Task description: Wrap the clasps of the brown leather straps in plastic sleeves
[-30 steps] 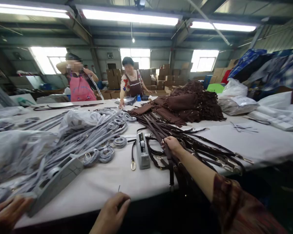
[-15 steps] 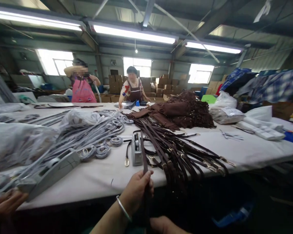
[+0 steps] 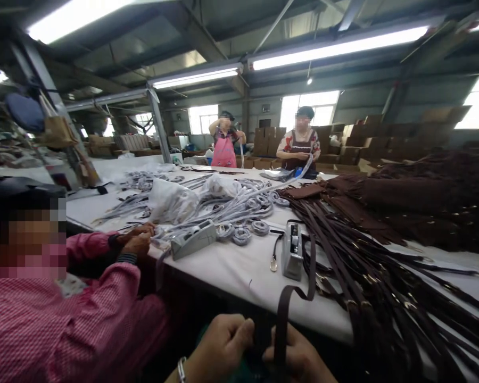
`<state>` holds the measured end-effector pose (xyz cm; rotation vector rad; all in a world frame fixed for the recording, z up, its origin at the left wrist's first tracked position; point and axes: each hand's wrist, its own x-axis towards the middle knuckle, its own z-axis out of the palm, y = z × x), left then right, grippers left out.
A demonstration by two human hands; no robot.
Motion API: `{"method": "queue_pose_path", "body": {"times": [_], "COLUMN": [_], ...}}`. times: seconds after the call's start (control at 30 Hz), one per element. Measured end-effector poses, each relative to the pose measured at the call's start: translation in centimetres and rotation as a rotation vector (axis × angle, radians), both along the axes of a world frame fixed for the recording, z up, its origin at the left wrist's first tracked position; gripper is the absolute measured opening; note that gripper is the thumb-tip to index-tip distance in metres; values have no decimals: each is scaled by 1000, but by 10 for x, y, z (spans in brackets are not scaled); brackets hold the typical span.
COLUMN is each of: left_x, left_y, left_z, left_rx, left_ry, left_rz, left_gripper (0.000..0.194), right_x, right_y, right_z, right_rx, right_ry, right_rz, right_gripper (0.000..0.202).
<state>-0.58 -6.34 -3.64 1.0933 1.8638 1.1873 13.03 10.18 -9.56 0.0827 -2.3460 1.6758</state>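
Note:
A long dark brown strap point(image 3: 284, 311) loops off the table edge and drops to my hands, passing over my right hand point(image 3: 299, 355), whose fingers are closed around it. Close by on the left is my left hand point(image 3: 225, 340), fingers curled and thumb pressed down, with a bangle at the wrist. A dark section of strap seems to lie between both hands, though it blends into the shadow. Just beyond them stands a grey tape dispenser point(image 3: 292, 251). Many more brown straps with gold-coloured clasps point(image 3: 367, 276) spread to its right.
Brown fringed pieces point(image 3: 427, 197) are heaped at the right. Grey straps and coils point(image 3: 239, 234) and a second tape dispenser point(image 3: 195, 239) lie left on the white table point(image 3: 227, 271). A person in a checked pink sleeve point(image 3: 115, 287) works close at my left. Two people stand across the table.
The view has swung left, bringing the neighbouring person into sight. My left hand has come down off the taut strap, which now hangs slack in a loop beside my right hand.

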Motion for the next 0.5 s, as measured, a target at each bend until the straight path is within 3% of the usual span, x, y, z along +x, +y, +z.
{"method": "queue_pose_path", "body": {"times": [0.07,0.13,0.2,0.27,0.33,0.4,0.47,0.5], "left_x": [0,8,16,15,1,-21,-42,-50], "left_y": [-15,-17,-8,5,13,14,8,2], "left_z": [-23,-42,-55,-63,-70,-77,-86,-92], "left_rx": [-182,-155,-15,97,156,187,164,140], "left_ry": [-383,-786,-1105,-1337,-1437,-1427,-1397,-1399], "left_rz": [-1,4,152,392,696,924,993,988], "left_gripper": [80,75,61,43,24,18,22,22], "right_x": [-5,-12,-21,-27,-24,-5,34,60], "right_y": [-6,-18,-31,-40,-38,-25,-5,7], "right_z": [1,2,-1,-7,-16,-25,-30,-31], "right_rx": [-58,-129,-179,-188,-238,-326,-466,-568], "right_ry": [0,-44,-79,-77,-55,-49,-79,-109], "right_rz": [10,64,112,153,214,237,70,-109], "right_gripper": [22,26,30,33,42,51,52,50]}}
